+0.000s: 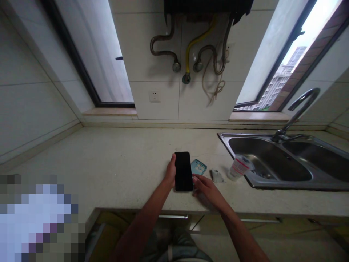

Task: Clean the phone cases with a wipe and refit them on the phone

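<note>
A black smartphone [183, 171] with a dark screen is held upright over the pale countertop. Along its left edge, my left hand [171, 171] grips it, thumb at the front and the other fingers hidden behind. My right hand [205, 187] is closed at the phone's lower right edge, its fingertips touching it; whether something small is also between them I cannot tell. Just behind my right hand lies a light blue phone case [199, 167] with camera cutouts. A crumpled greyish packet or cloth [217, 176] lies to the right of it.
A clear plastic cup [240, 167] with red print leans by the rim of the double steel sink [252, 183]. A curved faucet [302, 105] rises behind the sink. Hoses [188, 54] hang on the tiled wall above a socket [154, 96]. A pixelated patch covers the lower left.
</note>
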Tool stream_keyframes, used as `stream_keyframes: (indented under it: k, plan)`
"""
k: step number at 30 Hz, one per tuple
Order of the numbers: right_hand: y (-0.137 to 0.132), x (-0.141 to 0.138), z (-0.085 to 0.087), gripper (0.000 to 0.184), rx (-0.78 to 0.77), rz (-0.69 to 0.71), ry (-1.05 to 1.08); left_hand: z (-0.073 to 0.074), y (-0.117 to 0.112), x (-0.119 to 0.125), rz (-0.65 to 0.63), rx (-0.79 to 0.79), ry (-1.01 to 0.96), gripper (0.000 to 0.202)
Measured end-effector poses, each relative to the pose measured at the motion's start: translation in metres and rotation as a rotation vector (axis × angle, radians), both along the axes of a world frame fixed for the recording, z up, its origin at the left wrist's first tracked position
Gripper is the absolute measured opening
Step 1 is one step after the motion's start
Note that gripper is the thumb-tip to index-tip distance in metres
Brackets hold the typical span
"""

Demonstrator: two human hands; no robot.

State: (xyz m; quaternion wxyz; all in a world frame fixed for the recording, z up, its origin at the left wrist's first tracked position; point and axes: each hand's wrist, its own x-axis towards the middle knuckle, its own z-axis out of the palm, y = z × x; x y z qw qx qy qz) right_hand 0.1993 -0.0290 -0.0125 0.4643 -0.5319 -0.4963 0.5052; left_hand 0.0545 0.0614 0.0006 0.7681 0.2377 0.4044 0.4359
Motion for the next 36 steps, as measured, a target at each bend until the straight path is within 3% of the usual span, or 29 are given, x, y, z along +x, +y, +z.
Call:
stream_keyframes:
  k: [3,7,10,12,14,20,29,33,36]
  plan:
    - [0.003,-0.007,0.001,0.049,0.049,0.013,0.115,-0.005,-0.009,0.018,0.080,0.121,0.147,0.065]
    - [-0.004,0.000,0.006,0.041,0.000,-0.075,0.294,-0.008,-0.004,0.027,0.054,0.348,0.308,0.069]
    - [-0.013,0.009,0.011,0.037,-0.021,-0.163,0.370,-0.012,0.003,0.019,0.138,0.577,0.501,0.041]
    - [-0.018,0.014,0.013,0.036,-0.037,-0.218,0.376,-0.018,0.004,0.013,0.146,0.619,0.526,0.019]
    - [-0.021,0.018,0.014,0.034,-0.063,-0.256,0.362,-0.024,0.002,0.011,0.103,0.670,0.542,0.023]
    - [-0.028,0.020,0.005,0.033,-0.116,-0.294,0.307,-0.034,0.004,0.017,0.068,0.580,0.499,0.030]
    - [-0.036,0.018,0.008,0.033,-0.156,-0.277,0.298,-0.025,0.014,0.002,0.067,0.507,0.550,0.025]
    - [-0.032,0.012,0.010,0.035,-0.166,-0.264,0.347,-0.022,0.010,0.005,0.197,0.410,0.285,0.042]
    - [-0.030,0.008,0.011,0.035,-0.189,-0.250,0.416,-0.022,0.008,0.008,0.175,0.347,0.083,0.033]
